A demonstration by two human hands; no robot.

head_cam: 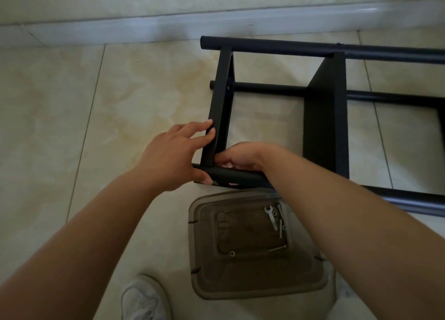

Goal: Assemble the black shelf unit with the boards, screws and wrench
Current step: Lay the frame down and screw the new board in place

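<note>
The black shelf unit lies on its side on the tiled floor, with round black poles [277,47] running left to right and two boards standing between them. My left hand [175,156] holds the leftmost board [220,102] by its near end, fingers on the board's outer face and thumb on the near pole [238,176]. My right hand [238,157] is curled behind that pole at the board's inner corner; what its fingers hold is hidden. A second, wider board [327,117] stands to the right. A small silver wrench [271,217] and screws [278,248] lie in the plastic container.
A translucent brown plastic container [240,288] sits on the floor just below the near pole, holding washers too. My white shoe [142,298] is at the bottom. A white baseboard [216,23] and wall run along the top. Bare tiles lie to the left.
</note>
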